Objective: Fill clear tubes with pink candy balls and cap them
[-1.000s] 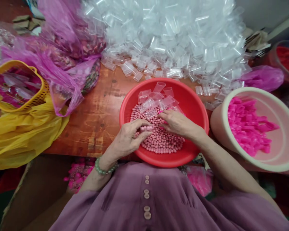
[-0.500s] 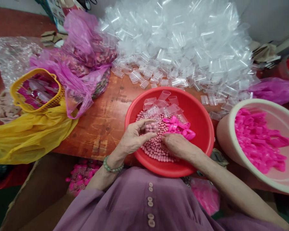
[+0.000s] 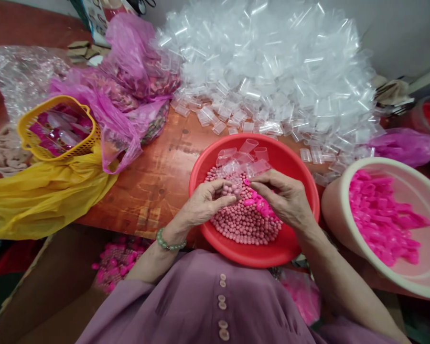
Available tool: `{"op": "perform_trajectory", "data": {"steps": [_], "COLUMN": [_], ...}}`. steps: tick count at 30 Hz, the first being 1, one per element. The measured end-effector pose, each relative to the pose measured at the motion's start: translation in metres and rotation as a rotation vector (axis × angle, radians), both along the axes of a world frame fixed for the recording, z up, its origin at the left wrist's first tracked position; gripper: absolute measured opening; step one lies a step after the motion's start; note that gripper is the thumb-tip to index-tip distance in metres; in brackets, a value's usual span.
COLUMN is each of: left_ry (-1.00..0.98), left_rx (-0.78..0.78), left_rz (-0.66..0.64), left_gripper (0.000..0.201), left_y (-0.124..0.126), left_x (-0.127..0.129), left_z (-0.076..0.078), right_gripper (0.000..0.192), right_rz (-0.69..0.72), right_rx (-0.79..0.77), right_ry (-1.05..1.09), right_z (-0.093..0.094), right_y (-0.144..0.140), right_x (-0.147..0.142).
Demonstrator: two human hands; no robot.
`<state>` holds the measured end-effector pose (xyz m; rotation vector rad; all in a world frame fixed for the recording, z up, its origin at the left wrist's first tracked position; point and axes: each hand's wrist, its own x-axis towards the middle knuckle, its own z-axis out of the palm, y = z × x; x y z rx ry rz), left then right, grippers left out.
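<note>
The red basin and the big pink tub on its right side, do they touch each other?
Cannot tell. In the head view the red basin and the pink tub come very close, but the right hand and wrist hide that spot.

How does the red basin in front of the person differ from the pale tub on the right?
The red basin is shallow and lies flat on the table; the pale tub is deeper and tilted toward the person. The red basin holds pink beads, clear tubes and a few pink caps; the pale tub holds only bright pink caps. Both hands work over the basin, none in the tub. Both are round and open.

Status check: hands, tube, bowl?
Left hand shut on clear tube of pink beads. Right hand pinching at its mouth. Both over red bowl. Loose pink caps between.
</note>
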<state>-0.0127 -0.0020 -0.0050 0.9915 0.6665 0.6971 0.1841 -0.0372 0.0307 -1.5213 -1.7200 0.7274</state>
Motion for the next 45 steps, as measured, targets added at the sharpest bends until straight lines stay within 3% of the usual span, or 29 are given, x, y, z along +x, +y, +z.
{"op": "perform_trajectory", "data": {"steps": [2,7,13,19,24,29,33,37,41,45], "left_ry": [0.008,0.052,0.045,0.129,0.168,0.166,0.137,0.165,0.149,0.112], "left_rx": [0.024,0.139,0.151,0.19,0.267,0.26,0.24,0.272,0.23,0.157], "left_rz": [-0.011,-0.004,0.043,0.068,0.128,0.121,0.128,0.11,0.13,0.129], "left_gripper": [0.028,0.027,0.026,0.022,0.025,0.023,0.018,0.019,0.018,0.019], "left_y": [-0.001,0.0,0.002,-0.001,-0.004,-0.004,-0.002,-0.001,-0.001,0.001], "left_x": [0.0,-0.002,-0.001,-0.002,-0.003,-0.004,-0.004,-0.004,-0.002,0.0], "left_z": [0.0,0.001,0.001,0.003,0.001,0.002,0.003,0.001,0.001,0.002], "right_gripper": [0.011,0.016,0.024,0.019,0.024,0.02,0.02,0.025,0.032,0.036], "right_rz": [-0.021,0.124,0.103,0.162,0.019,-0.094,0.106,0.273,0.273,0.26], "right_rx": [0.053,0.055,0.027,-0.022,-0.045,-0.028,-0.183,-0.297,-0.341,-0.352], "right_ry": [0.076,0.126,0.043,0.128,0.13,-0.144,-0.465,-0.814,-1.045,-1.131], "right_z": [0.006,0.001,0.003,0.004,0.008,0.005,-0.009,-0.021,-0.03,-0.038], "right_y": [0.002,0.005,0.004,0.008,0.008,0.007,0.007,0.017,0.036,0.045], "right_x": [-0.01,-0.028,-0.02,-0.019,-0.006,0.039,0.058,0.049,0.032,0.023]}}
